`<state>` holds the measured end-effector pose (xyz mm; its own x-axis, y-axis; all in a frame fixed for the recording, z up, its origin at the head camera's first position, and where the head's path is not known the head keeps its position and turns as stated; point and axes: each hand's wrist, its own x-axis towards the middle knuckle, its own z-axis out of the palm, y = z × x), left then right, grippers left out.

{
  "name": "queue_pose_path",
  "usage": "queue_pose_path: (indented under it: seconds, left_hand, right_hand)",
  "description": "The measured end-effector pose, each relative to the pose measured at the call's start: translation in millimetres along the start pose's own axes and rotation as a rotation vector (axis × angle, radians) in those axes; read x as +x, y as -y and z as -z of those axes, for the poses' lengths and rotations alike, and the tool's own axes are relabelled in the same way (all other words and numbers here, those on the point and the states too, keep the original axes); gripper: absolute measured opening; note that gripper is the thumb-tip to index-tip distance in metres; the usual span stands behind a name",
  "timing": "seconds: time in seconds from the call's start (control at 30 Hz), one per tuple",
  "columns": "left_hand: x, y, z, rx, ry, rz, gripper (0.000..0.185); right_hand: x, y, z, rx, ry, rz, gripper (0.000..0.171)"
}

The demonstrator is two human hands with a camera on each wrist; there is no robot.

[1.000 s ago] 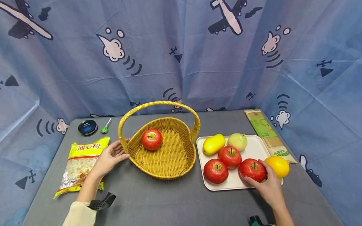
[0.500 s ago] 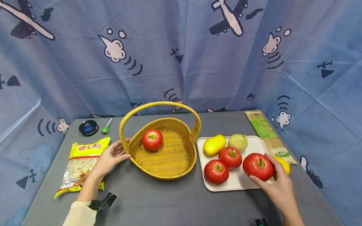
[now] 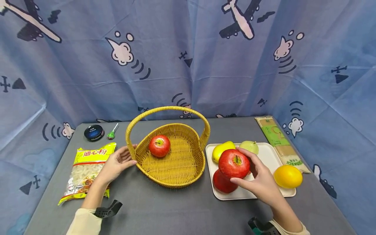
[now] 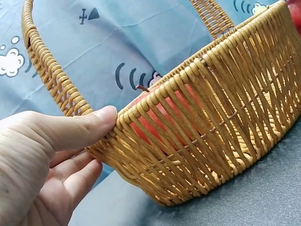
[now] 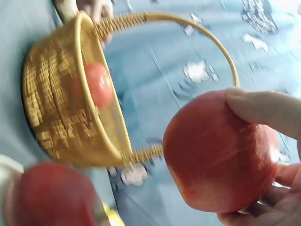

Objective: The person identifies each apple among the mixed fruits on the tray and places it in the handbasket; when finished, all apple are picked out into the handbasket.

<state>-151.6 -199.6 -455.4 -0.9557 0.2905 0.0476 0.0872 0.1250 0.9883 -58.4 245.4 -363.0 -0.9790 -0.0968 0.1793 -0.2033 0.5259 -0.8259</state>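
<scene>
My left hand (image 3: 118,161) grips the yellow wicker basket (image 3: 176,163) at its left rim by the handle's foot. In the left wrist view its thumb (image 4: 96,123) lies on the rim, with the fingers behind. A red apple (image 3: 159,146) sits inside the basket at the left. Raised over the left part of the white tray (image 3: 267,158), a second red apple (image 3: 233,163) is held in my right hand (image 3: 259,181) between thumb and fingers. It partly covers another apple (image 3: 223,185), a yellow mango (image 3: 220,150) and a pale green fruit (image 3: 251,147).
A round yellow fruit (image 3: 288,176) sits at the tray's right edge, beside a long green-and-tan packet (image 3: 277,138). Left of the basket are a bag of macaroni (image 3: 86,171), a tuna tin (image 3: 94,133) and a lollipop (image 3: 111,134). A patterned curtain (image 3: 164,58) hangs behind.
My right hand has lifted an apple off the tray's right part and carried it left, over the other apples. The left hand stays at the basket's rim.
</scene>
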Motion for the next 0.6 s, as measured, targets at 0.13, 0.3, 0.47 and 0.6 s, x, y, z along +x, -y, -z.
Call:
queue_pose_path:
  seconds: [0.13,0.3,0.47,0.6]
  left_hand:
    - [0.2,-0.1,-0.4,-0.007,-0.001,0.011,0.063]
    - [0.6,-0.7,-0.6,-0.006,0.006,0.014,0.063]
    - [0.0,-0.3,0.8,-0.009,0.006,0.025,0.064]
    - [-0.4,0.0,0.9,-0.018,0.009,0.033,0.064]
  right_hand:
    - [15,10,-17,0.061,0.081,0.035,0.082]
    - [34,22,-38,0.072,0.147,0.101,0.083]
    - [57,38,-62,0.077,0.186,0.152,0.083]
    - [78,46,-80,0.100,0.205,0.164,0.082]
